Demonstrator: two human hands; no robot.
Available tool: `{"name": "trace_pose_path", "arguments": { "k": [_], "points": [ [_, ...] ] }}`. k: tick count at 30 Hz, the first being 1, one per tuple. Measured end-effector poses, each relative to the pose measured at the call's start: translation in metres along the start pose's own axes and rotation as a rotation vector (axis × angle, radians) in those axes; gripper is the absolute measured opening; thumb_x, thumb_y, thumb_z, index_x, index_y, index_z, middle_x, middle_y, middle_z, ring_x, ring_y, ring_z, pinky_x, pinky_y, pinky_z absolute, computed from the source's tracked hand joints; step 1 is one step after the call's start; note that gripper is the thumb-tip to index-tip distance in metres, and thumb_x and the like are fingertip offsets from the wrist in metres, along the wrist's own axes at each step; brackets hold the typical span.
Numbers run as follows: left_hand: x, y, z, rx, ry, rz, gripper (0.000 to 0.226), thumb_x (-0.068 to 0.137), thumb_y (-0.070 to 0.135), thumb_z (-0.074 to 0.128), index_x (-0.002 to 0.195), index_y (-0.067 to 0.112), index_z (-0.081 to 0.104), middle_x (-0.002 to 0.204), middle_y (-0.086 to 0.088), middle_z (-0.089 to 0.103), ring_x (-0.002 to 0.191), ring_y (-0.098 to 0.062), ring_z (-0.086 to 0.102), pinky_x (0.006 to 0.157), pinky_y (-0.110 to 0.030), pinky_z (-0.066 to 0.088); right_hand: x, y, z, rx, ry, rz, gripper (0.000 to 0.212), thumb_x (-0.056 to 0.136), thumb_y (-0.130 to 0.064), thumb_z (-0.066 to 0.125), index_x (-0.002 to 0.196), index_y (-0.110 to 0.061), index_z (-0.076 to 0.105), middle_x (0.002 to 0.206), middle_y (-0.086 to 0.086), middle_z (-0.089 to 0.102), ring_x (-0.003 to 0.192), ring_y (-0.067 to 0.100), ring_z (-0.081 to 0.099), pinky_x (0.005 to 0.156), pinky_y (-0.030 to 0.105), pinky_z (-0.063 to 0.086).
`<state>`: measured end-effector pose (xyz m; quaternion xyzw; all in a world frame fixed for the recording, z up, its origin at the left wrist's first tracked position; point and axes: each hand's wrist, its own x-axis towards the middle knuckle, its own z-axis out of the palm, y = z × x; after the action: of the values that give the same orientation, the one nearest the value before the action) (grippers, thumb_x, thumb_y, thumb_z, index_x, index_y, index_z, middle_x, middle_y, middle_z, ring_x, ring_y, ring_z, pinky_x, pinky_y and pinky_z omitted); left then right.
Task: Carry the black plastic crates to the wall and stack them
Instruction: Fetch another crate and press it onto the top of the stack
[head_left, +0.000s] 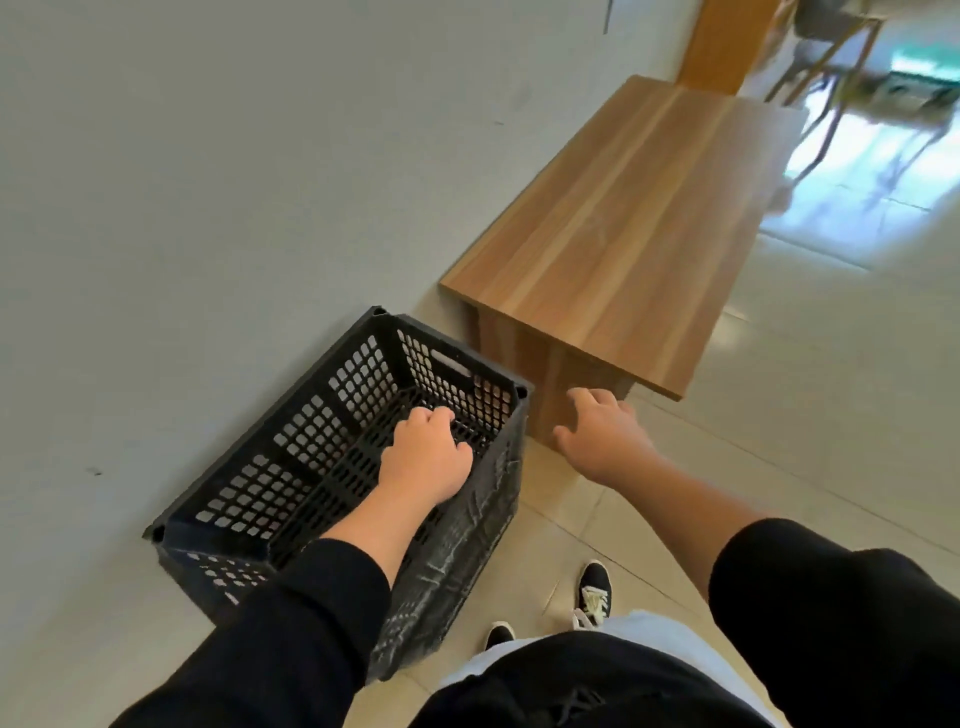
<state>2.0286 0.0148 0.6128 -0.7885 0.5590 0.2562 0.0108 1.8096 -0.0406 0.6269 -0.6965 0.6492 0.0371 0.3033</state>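
Observation:
A black plastic crate (311, 447) with perforated walls stands on the tiled floor, its long side against the pale wall (208, 182). It is empty inside. My left hand (426, 457) hovers over the crate's near rim with the fingers curled loosely, and I cannot tell whether it touches the rim. My right hand (602, 436) is to the right of the crate, fingers spread, holding nothing, in front of the bench's end. Only this one crate is in view.
A low wooden bench (623, 223) runs along the wall just beyond the crate, almost touching its far right corner. My feet in dark shoes (592, 592) stand on the tiles right of the crate. Chair legs (831, 67) appear at the far right.

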Motion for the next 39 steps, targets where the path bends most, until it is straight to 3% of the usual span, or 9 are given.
{"name": "trace_pose_path", "arguments": {
  "k": [7, 14, 26, 39],
  "points": [
    [-0.002, 0.141, 0.018, 0.185, -0.028, 0.335, 0.054, 0.102, 0.046, 0.049, 0.152, 0.025, 0.043, 0.152, -0.006, 0.044, 0.135, -0.03, 0.046, 0.1, -0.049, 0.049, -0.047, 0.116, -0.042, 0.123, 0.142, 0.2, 0.065, 0.104, -0.04, 0.054, 0.161, -0.02, 0.031, 0.163, 0.011, 0.038, 0.148, 0.039, 0.034, 0.119, 0.054, 0.037],
    [-0.044, 0.321, 0.071, 0.313, -0.036, 0.657, 0.057, 0.103, 0.044, 0.047, 0.155, 0.021, 0.04, 0.153, -0.005, 0.043, 0.134, -0.027, 0.045, 0.101, -0.046, 0.045, -0.11, 0.271, -0.098, 0.219, 0.292, 0.391, 0.064, 0.104, -0.042, 0.052, 0.162, -0.023, 0.029, 0.163, 0.005, 0.039, 0.146, 0.035, 0.036, 0.111, 0.053, 0.043],
    [-0.145, 0.578, 0.209, 0.505, -0.196, 0.993, 0.061, 0.102, 0.047, 0.049, 0.157, 0.025, 0.039, 0.156, -0.002, 0.044, 0.141, -0.027, 0.041, 0.109, -0.048, 0.04, -0.247, 0.536, -0.127, 0.407, 0.42, 0.805, 0.063, 0.104, -0.045, 0.052, 0.158, -0.017, 0.034, 0.155, 0.015, 0.043, 0.141, 0.038, 0.04, 0.113, 0.052, 0.041],
    [-0.147, 0.83, 0.313, 0.59, -0.374, 1.318, 0.059, 0.104, 0.045, 0.049, 0.157, 0.022, 0.037, 0.155, -0.004, 0.042, 0.141, -0.029, 0.042, 0.108, -0.05, 0.046, -0.287, 0.726, -0.183, 0.614, 0.512, 1.257, 0.064, 0.103, -0.045, 0.051, 0.159, -0.021, 0.033, 0.156, 0.017, 0.041, 0.141, 0.042, 0.041, 0.111, 0.05, 0.042]
  ]
}}
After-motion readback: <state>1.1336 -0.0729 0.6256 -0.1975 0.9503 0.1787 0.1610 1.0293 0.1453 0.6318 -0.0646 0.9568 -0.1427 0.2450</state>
